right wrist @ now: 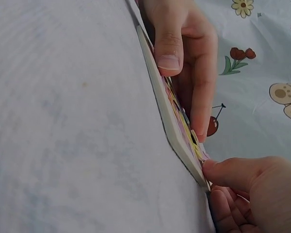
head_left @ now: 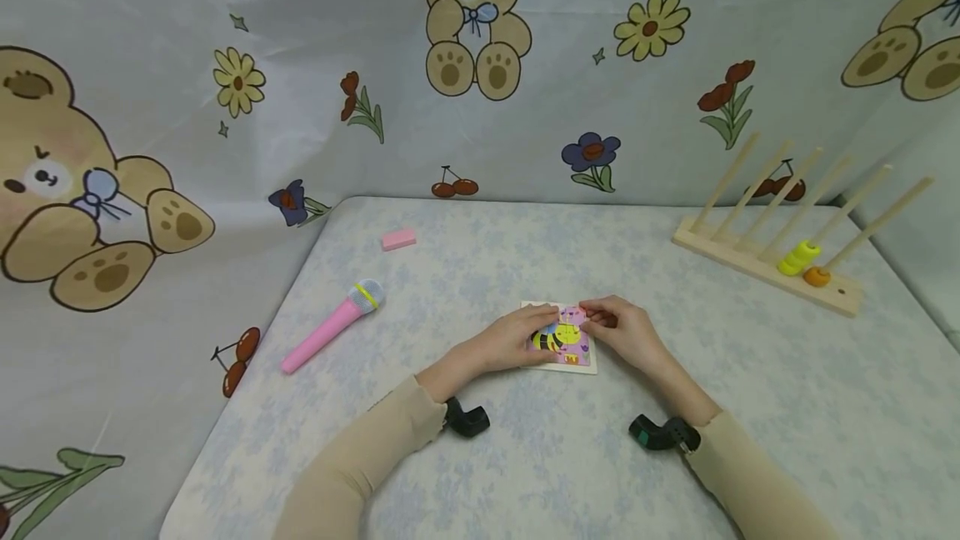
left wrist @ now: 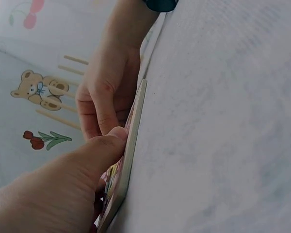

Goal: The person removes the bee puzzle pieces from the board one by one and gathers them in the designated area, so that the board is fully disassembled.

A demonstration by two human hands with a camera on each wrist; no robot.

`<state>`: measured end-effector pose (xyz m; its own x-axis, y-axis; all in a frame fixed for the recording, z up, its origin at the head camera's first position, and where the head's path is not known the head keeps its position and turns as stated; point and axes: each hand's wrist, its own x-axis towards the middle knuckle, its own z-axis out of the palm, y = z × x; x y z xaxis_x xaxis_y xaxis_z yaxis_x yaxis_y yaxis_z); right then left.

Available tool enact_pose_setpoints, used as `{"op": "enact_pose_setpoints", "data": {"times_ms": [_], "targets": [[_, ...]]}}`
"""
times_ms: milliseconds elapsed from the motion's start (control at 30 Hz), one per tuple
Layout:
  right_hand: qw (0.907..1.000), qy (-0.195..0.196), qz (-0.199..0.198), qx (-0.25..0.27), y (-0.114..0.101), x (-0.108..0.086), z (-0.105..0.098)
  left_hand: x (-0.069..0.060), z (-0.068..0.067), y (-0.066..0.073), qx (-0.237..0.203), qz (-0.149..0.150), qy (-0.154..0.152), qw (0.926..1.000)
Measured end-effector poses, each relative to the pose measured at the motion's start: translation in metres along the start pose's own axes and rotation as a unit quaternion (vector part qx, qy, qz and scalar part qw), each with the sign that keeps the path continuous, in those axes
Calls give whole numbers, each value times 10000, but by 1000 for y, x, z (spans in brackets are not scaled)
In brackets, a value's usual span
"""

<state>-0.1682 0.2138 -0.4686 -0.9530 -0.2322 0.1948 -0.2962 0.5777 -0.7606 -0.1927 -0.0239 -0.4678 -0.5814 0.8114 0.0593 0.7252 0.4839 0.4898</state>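
Note:
A small square bee jigsaw puzzle in a pale wooden frame lies on the table; its picture is yellow, black and pink. Over its left side reaches my left hand, thumb and index finger spread and resting on the surface. In the right wrist view, that left hand shows a straight thumb and straight index finger on the pieces. At the upper right corner, my right hand pinches the puzzle's edge between thumb and curled fingers. Whether it grips a single piece or the frame is hidden by the fingers.
To the left lies a pink toy microphone. A pink block sits farther back. A wooden peg rack with upright rods and a few yellow and orange beads stands at the back right. Behind the table hangs a bear-print cloth.

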Motion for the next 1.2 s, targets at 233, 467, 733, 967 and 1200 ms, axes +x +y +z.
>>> {"op": "enact_pose_setpoints", "data": {"times_ms": [233, 467, 733, 967, 1200], "targets": [[9999, -38, -67, -84, 3, 0, 0, -1, -1, 2, 98, -70, -146, 9998], [10000, -15, -21, -10, 4, -2, 2, -3, 1, 1, 148, -100, -175, 9997], [9998, 24, 77, 197, 4, -1, -1, -1, 2, -1, 52, -38, 59, 10000], [9981, 5, 295, 548, 5, -2, -2, -1, 5, -4, -260, -283, 137, 9992], [9953, -110, 596, 751, -2, 0, -28, -1, 3, -4, -335, -221, 261, 9989]]}}
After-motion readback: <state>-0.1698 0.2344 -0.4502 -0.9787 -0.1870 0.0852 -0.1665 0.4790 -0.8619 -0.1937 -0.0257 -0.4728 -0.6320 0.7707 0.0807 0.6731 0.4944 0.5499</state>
